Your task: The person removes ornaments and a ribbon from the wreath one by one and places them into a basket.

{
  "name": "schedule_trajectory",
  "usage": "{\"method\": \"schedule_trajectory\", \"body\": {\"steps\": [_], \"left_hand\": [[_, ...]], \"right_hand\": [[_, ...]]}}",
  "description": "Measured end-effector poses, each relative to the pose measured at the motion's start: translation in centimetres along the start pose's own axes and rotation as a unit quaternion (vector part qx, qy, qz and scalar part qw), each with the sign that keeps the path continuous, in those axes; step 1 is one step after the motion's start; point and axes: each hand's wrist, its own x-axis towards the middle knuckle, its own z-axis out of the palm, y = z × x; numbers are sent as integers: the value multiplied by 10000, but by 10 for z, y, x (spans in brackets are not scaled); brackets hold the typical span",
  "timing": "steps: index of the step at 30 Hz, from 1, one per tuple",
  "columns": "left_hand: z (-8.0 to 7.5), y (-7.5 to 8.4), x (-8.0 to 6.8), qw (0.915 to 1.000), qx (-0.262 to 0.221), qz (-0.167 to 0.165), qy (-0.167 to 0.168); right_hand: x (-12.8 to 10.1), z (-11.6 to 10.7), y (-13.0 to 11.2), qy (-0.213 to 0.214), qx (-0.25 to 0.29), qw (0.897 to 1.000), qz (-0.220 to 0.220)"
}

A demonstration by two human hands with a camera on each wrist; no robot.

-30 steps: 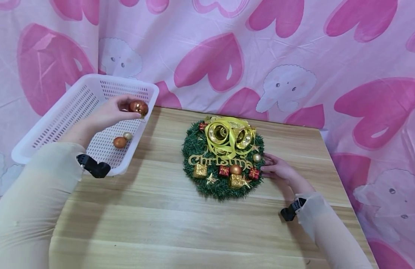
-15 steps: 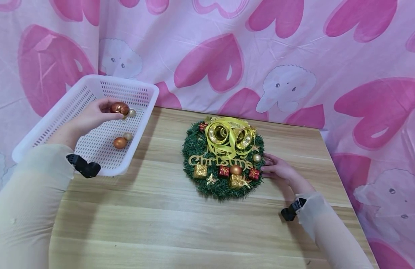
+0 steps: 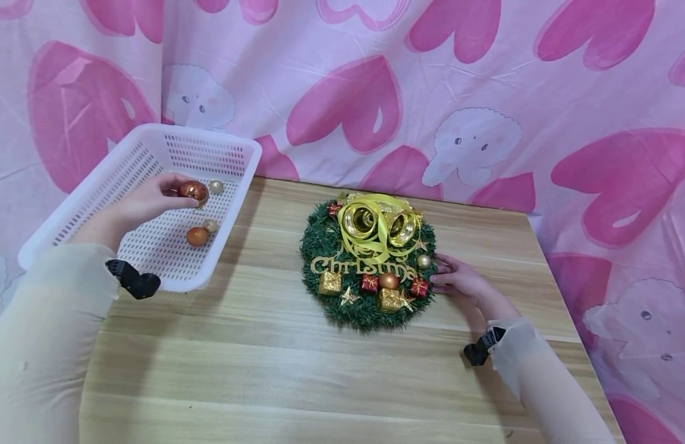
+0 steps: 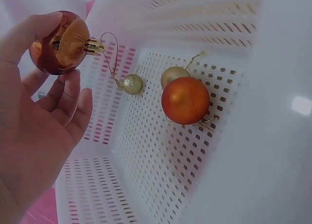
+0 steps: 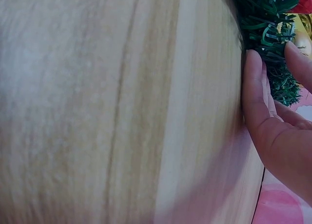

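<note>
While pinched by the left hand [image 3: 148, 200] inside the perforated white plastic basket [image 3: 98, 191], glossy copper bauble [image 3: 195, 192] hangs above matte orange ball [image 3: 197, 235]; right hand [image 3: 459, 280], fingers straight, touches bristly green wreath [image 3: 370, 262] on woodgrain tabletop [image 3: 264, 357].

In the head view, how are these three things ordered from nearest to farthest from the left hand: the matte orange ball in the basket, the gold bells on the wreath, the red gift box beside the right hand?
1. Matte orange ball, on the basket floor, just below the left hand.
2. Gold bells, at the wreath's top, mid-table.
3. Red gift box, on the wreath's right edge.
</note>
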Motion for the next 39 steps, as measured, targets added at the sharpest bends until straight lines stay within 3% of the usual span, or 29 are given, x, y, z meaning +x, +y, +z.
{"method": "schedule_trajectory", "body": {"steps": [13, 22, 34, 39], "left_hand": [[0, -9, 2, 9992, 355, 91, -138], [1, -3, 0, 9965, 124, -78, -819], [0, 8, 4, 9971, 78, 90, -747], [2, 21, 4, 9978, 99, 272, -589]], "right_hand": [[0, 0, 0, 4, -46, 10000, -28], [1, 0, 0, 2, -90, 10000, -2], [0, 1, -1, -9, -61, 10000, 10], [-1, 1, -2, -24, -51, 10000, 16]]}}
